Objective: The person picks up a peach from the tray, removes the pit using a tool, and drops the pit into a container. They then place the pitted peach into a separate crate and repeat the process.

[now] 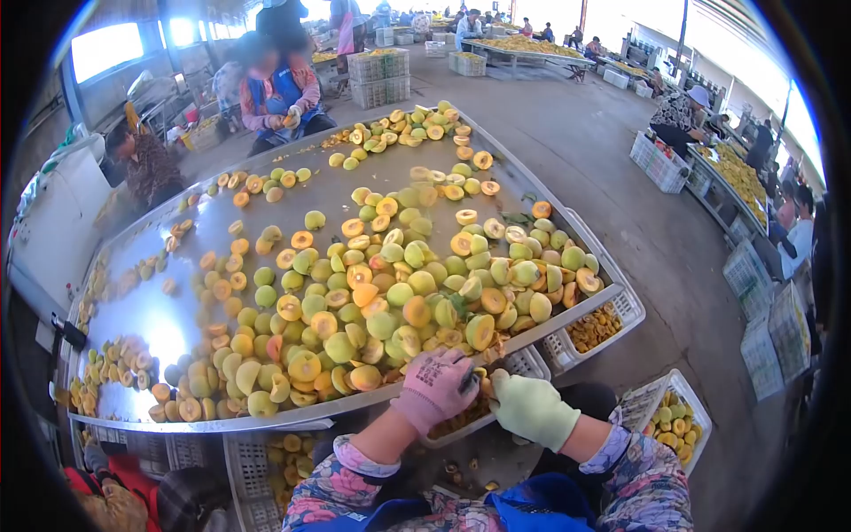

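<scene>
At the near edge of the metal table (341, 182), my left hand (436, 387) wears a pink glove. Its fingers are closed round a small dark thing that I cannot make out clearly. My right hand (532, 408), in a pale green glove, is closed close beside it, with a bit of orange fruit showing between the two hands. Halved and whole yellow-green fruits (381, 324) are heaped on the table just beyond my hands. Partly hidden below my hands is a white crate (529, 362).
A crate of orange pieces (631, 306) stands by the table's right corner, and a crate of fruit (694, 399) at my right. People sit across the table and at the lower left. Other tables and stacked crates (379, 78) stand farther off.
</scene>
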Demonstrator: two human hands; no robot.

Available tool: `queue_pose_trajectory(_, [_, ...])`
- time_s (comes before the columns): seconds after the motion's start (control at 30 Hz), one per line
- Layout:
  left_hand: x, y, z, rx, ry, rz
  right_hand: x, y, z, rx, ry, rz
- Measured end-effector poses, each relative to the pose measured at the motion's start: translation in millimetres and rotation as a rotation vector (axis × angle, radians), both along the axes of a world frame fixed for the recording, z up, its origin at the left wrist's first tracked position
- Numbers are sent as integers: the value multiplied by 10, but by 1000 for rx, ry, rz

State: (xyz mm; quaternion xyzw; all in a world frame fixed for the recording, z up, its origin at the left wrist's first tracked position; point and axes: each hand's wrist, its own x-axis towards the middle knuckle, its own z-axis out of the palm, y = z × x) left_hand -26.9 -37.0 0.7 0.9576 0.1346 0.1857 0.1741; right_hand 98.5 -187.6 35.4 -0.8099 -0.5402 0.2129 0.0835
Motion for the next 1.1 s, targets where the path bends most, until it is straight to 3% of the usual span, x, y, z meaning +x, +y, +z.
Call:
queue_pose_trajectory(0.17, [-28, 106, 60, -122, -211, 91, 0, -63, 34, -145, 123, -12])
queue_pose_trajectory(0.37, [-67, 32, 62, 150, 273, 6, 151, -236, 29, -231, 114, -71])
queue_pose_trajectory(0.47, [-57, 15, 34, 170, 290, -29, 210, -343, -29, -81, 44, -114])
queue_pose_trajectory(0.63, [-49, -14, 32, 146, 296, -39, 244, -423, -21, -73, 62, -156])
queue_pose_trajectory(0.8, [-103, 22, 60, 183, 246, 11, 254, -403, 57, 43, 58, -214])
queue_pose_trajectory(0.9, [-382, 13, 454, 92, 207, 92, 296, -372, 149, 62, 122, -208])
queue_pose_trajectory(1.0, [-988, 41, 534, 283, -132, 280, 416, -331, 181, 206, 122, -154])
queue_pose_trajectory(1.1, [-1625, 148, 668, 180, 361, 548, 585, -222, 231, 302, 99, -93])
